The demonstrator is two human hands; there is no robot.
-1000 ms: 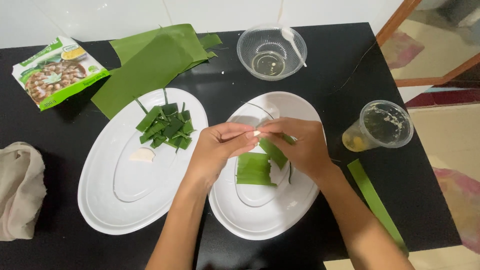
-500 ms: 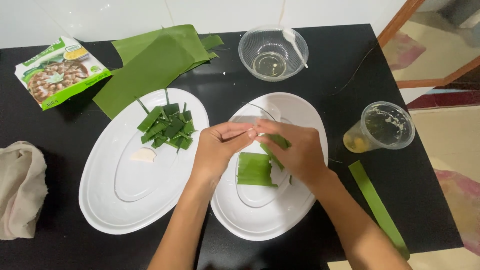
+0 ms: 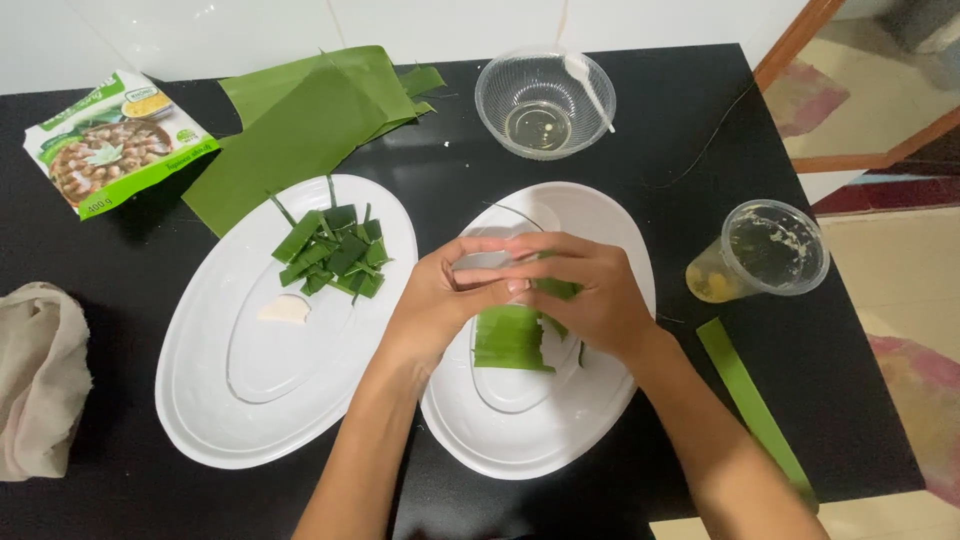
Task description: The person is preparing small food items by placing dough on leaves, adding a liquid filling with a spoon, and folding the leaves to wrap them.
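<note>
My left hand and my right hand meet above the right white oval plate, fingers pinched together on a small green leaf piece held between them. Under the hands a stack of cut green leaf strips lies in that plate. The left white oval plate holds a pile of folded green leaf pieces and a small white lump.
Large banana leaves lie at the back of the black table. A clear bowl with a white spoon, a plastic cup with yellowish liquid, a long leaf strip, a green food packet and a beige cloth surround the plates.
Both hands have kept working the small leaf piece over the right plate; the fingers have closed more tightly around it. Plates and other items have not moved.
</note>
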